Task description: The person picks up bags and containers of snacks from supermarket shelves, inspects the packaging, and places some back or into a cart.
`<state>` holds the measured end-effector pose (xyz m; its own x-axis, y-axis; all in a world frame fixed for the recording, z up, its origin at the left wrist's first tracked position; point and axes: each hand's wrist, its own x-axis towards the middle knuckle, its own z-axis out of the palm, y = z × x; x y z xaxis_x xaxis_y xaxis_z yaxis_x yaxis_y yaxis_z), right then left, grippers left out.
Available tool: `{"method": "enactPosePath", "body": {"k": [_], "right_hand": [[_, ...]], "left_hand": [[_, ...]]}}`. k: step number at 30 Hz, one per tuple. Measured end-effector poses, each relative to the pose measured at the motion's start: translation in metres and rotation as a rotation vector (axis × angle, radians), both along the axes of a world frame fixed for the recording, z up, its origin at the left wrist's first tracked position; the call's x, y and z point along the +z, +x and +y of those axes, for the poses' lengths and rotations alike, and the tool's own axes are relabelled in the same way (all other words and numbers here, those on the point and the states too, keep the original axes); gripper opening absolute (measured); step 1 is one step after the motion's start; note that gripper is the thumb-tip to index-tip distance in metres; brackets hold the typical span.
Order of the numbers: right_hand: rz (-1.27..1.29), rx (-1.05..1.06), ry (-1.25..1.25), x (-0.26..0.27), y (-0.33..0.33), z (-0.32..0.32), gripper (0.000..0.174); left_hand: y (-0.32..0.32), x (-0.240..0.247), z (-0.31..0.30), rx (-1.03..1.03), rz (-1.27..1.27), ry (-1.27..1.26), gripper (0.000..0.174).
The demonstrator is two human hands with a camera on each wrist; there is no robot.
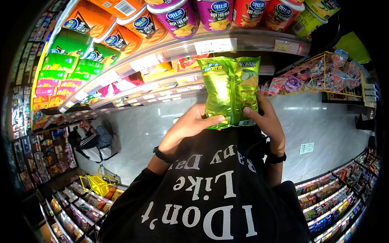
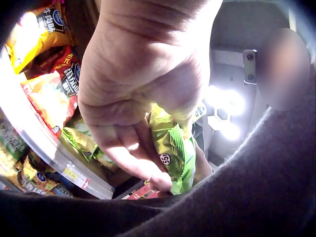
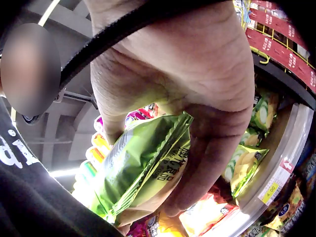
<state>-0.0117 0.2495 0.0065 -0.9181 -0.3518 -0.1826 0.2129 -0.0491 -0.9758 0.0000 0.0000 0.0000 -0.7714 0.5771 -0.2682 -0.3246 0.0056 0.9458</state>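
Observation:
A green, glossy chip bag [image 1: 221, 91] is held upright in front of the chest, its back with the centre seam towards me. The left hand [image 1: 191, 123] grips its lower left side, thumb on the near face and fingers behind. My right hand [image 1: 269, 122] holds the lower right side the same way, thumb near the barcode. In the left wrist view, the left hand's fingers [image 2: 131, 153] curl along the bag [image 2: 170, 148]. Crimped edges of the bag [image 3: 143, 163] show beneath the palm in the right wrist view.
A curved shelf [image 1: 170, 48] carries orange, purple, red and green chip tubs, with bagged chips on lower tiers. A yellow wire rack [image 1: 340, 77] of small packets stands right. Behind at left, a person [image 1: 97, 139] is low near the floor, with a yellow basket [image 1: 97, 185] nearby.

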Motion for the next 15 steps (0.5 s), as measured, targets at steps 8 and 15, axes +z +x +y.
{"method": "enactPosePath", "body": {"k": [8, 15], "right_hand": [[-0.005, 0.0, 0.004, 0.0019, 0.0008, -0.0024, 0.059], [-0.006, 0.009, 0.01, -0.0002, 0.0016, -0.0011, 0.059]], "left_hand": [[0.0022, -0.004, -0.0014, 0.016, 0.014, 0.003, 0.024], [0.0032, -0.0064, -0.0017, -0.002, 0.0, 0.009, 0.025]]}}
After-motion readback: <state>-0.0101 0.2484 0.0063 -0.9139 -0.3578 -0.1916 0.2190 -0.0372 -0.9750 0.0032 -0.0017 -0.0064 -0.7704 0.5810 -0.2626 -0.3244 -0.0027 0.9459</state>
